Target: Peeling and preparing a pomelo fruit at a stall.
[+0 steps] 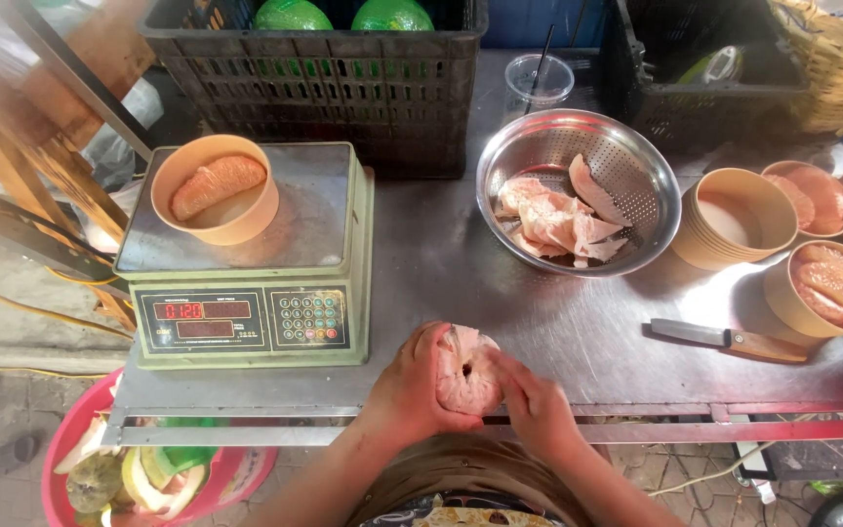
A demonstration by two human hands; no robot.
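Two hands are working at the near edge of the desk (461, 283), a flat sheet of dull, scuffed steel. The left hand (410, 390) is cupping one peeled pink pomelo (467, 371) from the side, and the right hand (539, 405) is pressing its fingertips into the fruit's other side; both are clamped on it, just above the desk edge. The fruit is looking rounded, pale pink and fibrous, with a dimple at its middle.

One green scale (251, 283) is standing to the left, boxy, with a steel weighing plate, a red lit display and a keypad. One round tan paper bowl (215, 188) is sitting on the plate, holding one peeled orange-pink segment (219, 183).

One round steel colander (578, 190), perforated and shiny, is lying behind the hands, holding several ragged pink pieces (553, 220); the exact count is hard to tell.

One stack of empty paper bowls (734, 220) is lying just right of the colander. At least three filled paper bowls (826, 288) are showing at the right edge, each with pink segments.

One knife (729, 340) with a wooden handle and dark blade is lying flat near the filled bowls.

Two black slatted plastic crates (314, 83) are standing at the back; the left one is showing two green round fruits (290, 15). One clear plastic cup (537, 83) with a straw is standing between the crates.

One pink tub (65, 439) of green and white peels is sitting below the desk, at the left.
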